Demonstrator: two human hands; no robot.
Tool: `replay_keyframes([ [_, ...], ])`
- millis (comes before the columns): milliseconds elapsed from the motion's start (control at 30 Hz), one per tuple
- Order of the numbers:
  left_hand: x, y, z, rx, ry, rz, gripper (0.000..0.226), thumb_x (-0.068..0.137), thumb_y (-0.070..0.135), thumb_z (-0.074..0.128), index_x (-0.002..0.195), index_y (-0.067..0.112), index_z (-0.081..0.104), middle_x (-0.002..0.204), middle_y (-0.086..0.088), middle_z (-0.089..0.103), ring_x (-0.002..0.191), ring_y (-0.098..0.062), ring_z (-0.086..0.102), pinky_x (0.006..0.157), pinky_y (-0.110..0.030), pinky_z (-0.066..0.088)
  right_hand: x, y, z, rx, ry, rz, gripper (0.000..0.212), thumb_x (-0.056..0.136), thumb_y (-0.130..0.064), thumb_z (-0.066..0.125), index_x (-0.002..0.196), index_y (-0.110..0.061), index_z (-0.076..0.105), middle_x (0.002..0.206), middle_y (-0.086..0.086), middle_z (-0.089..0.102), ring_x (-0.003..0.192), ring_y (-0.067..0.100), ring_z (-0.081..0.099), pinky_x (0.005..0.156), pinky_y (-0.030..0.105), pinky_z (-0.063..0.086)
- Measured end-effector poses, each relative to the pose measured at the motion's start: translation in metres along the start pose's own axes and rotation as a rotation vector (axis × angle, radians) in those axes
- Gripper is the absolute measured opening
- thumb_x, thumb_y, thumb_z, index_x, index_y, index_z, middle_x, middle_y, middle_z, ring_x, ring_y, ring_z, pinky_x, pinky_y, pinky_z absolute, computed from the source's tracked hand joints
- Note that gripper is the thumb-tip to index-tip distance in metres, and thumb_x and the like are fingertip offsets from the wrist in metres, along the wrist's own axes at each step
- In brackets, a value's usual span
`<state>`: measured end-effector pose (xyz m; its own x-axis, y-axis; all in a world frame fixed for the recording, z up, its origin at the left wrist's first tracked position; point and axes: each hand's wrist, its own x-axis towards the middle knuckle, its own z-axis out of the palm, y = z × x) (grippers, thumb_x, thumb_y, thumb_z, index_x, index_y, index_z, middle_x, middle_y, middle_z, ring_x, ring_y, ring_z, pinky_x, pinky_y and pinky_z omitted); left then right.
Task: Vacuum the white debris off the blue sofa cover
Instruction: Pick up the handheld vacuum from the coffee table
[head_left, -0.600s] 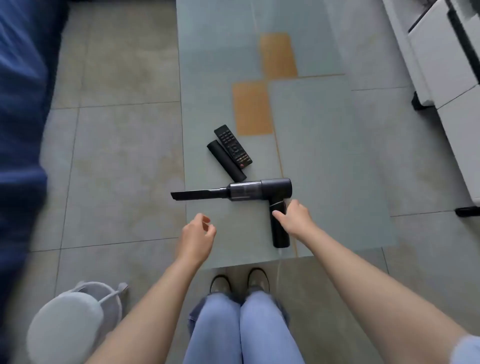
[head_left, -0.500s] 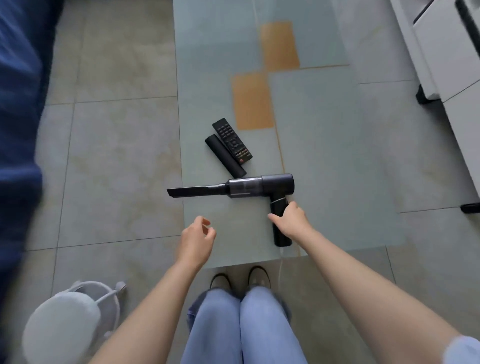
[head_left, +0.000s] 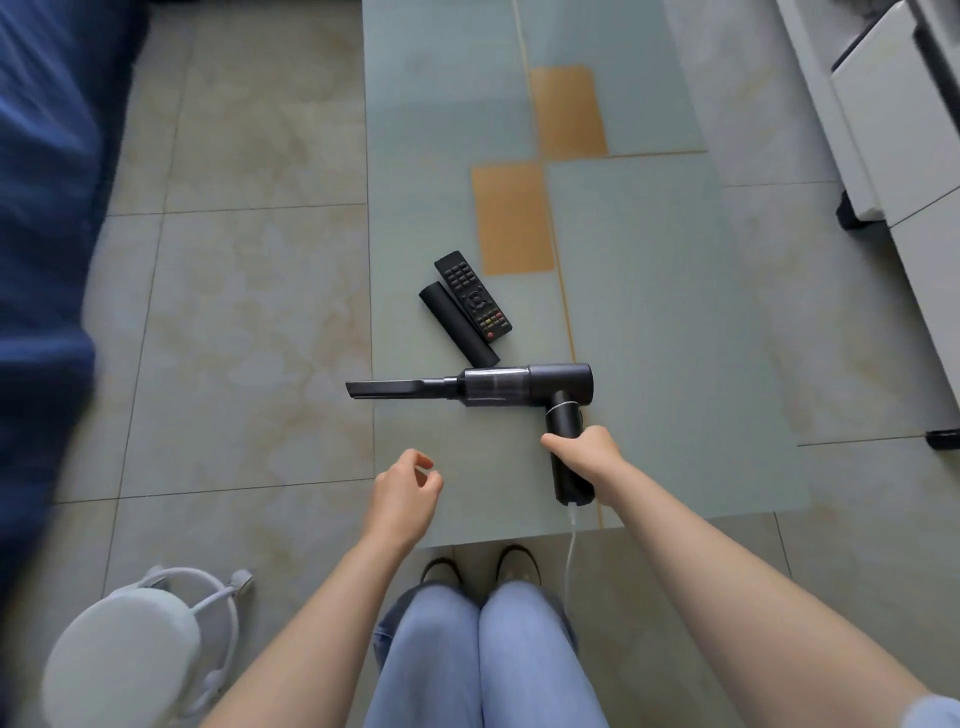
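At far left the blue sofa cover (head_left: 41, 208) is blurred; debris perhaps hidden. Left hand (head_left: 408, 491) hangs loosely curled, holding nothing. Right hand (head_left: 587, 454) wraps the smooth cylindrical handle of the vacuum (head_left: 498, 389) lying on the glassy table (head_left: 675, 312); better unplug the white cable (head_left: 571, 551) before lifting.

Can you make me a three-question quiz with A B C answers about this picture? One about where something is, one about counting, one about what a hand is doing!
1. Where does the handheld vacuum lie?
A. on the floor
B. on the glass table
C. on the stool

2. How many black things lie beside the vacuum?
A. two
B. four
C. none

3. What is the right hand doing?
A. pointing
B. resting flat
C. gripping the vacuum's handle

Answers: 1 B, it rests on the tabletop. 2 A, a remote control and a black tube. 3 C, its fingers curl round the handle, while the left hand holds nothing.
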<state>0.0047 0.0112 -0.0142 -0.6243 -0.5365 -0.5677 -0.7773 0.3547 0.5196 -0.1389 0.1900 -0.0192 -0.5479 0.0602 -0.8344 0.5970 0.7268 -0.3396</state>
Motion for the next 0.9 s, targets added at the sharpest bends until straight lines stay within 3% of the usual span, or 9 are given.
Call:
replay_keyframes([
  [100, -0.014, 0.013, -0.015, -0.052, -0.011, -0.008, 0.014, 0.089, 0.018, 0.054, 0.100, 0.012, 0.061, 0.087, -0.004, 0.063, 0.084, -0.022, 0.056, 0.070, -0.028, 0.040, -0.023, -0.011, -0.008, 0.128, -0.052, 0.045, 0.028, 0.085, -0.022, 0.069, 0.103, -0.007, 0.053, 0.107, 0.016, 0.064, 0.093, 0.033, 0.073, 0.065, 0.036, 0.055],
  [200, -0.034, 0.025, -0.037, -0.085, -0.008, -0.020, 0.014, 0.088, 0.016, 0.055, 0.098, 0.011, 0.062, 0.086, -0.004, 0.064, 0.085, -0.023, 0.057, 0.069, -0.027, 0.039, -0.052, -0.023, -0.017, 0.178, -0.104, 0.062, 0.023, 0.087, -0.015, 0.068, 0.100, -0.009, 0.050, 0.108, 0.018, 0.067, 0.066, 0.024, 0.073, 0.053, 0.031, 0.053],
  [333, -0.066, 0.034, -0.073, -0.113, -0.010, -0.067, 0.013, 0.087, 0.015, 0.054, 0.096, 0.014, 0.063, 0.088, -0.004, 0.067, 0.086, -0.023, 0.060, 0.070, -0.029, 0.043, -0.098, -0.046, -0.032, 0.189, -0.146, 0.014, 0.036, 0.088, -0.009, 0.067, 0.119, 0.000, 0.051, 0.091, 0.017, 0.068, 0.061, 0.025, 0.067, 0.056, 0.032, 0.054],
  [433, -0.102, 0.037, -0.109, -0.183, 0.018, -0.111, 0.011, 0.085, 0.014, 0.053, 0.089, 0.019, 0.062, 0.084, -0.004, 0.069, 0.083, -0.025, 0.064, 0.076, -0.035, 0.051, -0.149, -0.071, -0.044, 0.093, -0.173, -0.090, 0.036, 0.086, -0.007, 0.068, 0.117, 0.000, 0.051, 0.078, 0.012, 0.064, 0.056, 0.022, 0.062, 0.052, 0.028, 0.051],
  [567, -0.153, 0.049, -0.161, -0.345, 0.098, -0.150, 0.014, 0.089, 0.009, 0.050, 0.087, 0.018, 0.060, 0.076, -0.002, 0.068, 0.075, -0.022, 0.066, 0.072, -0.033, 0.051, -0.224, -0.106, -0.055, -0.049, -0.263, -0.261, 0.035, 0.084, -0.007, 0.070, 0.113, -0.005, 0.052, 0.079, 0.012, 0.061, 0.060, 0.023, 0.062, 0.058, 0.031, 0.052],
  [667, -0.188, 0.049, -0.196, -0.469, 0.184, -0.164, 0.015, 0.091, 0.009, 0.049, 0.087, 0.018, 0.060, 0.077, -0.005, 0.068, 0.072, -0.022, 0.066, 0.070, -0.034, 0.052, -0.280, -0.128, -0.055, -0.067, -0.323, -0.388, 0.036, 0.089, -0.022, 0.074, 0.115, -0.006, 0.055, 0.081, 0.012, 0.061, 0.062, 0.024, 0.063, 0.061, 0.036, 0.056],
  [767, -0.222, 0.037, -0.222, -0.540, 0.288, -0.171, 0.015, 0.091, 0.011, 0.049, 0.087, 0.020, 0.060, 0.077, -0.004, 0.068, 0.069, -0.021, 0.065, 0.067, -0.032, 0.052, -0.332, -0.144, -0.049, 0.006, -0.387, -0.409, 0.043, 0.101, -0.052, 0.052, 0.106, -0.009, 0.052, 0.084, 0.014, 0.057, 0.059, 0.027, 0.066, 0.062, 0.039, 0.058],
  [833, -0.248, 0.024, -0.237, -0.569, 0.378, -0.189, 0.015, 0.092, 0.011, 0.050, 0.089, 0.021, 0.061, 0.076, -0.003, 0.068, 0.068, -0.019, 0.065, 0.066, -0.031, 0.052, -0.362, -0.154, -0.040, -0.018, -0.430, -0.449, 0.047, 0.103, -0.058, 0.039, 0.101, -0.012, 0.049, 0.088, 0.016, 0.053, 0.055, 0.027, 0.065, 0.057, 0.034, 0.056],
  [900, -0.272, 0.007, -0.248, -0.580, 0.474, -0.214, 0.014, 0.092, 0.011, 0.050, 0.093, 0.019, 0.060, 0.077, -0.002, 0.067, 0.070, -0.016, 0.064, 0.065, -0.027, 0.051, -0.387, -0.162, -0.025, -0.029, -0.492, -0.503, 0.045, 0.104, -0.056, 0.038, 0.101, -0.013, 0.050, 0.089, 0.018, 0.058, 0.055, 0.027, 0.064, 0.055, 0.033, 0.055],
])
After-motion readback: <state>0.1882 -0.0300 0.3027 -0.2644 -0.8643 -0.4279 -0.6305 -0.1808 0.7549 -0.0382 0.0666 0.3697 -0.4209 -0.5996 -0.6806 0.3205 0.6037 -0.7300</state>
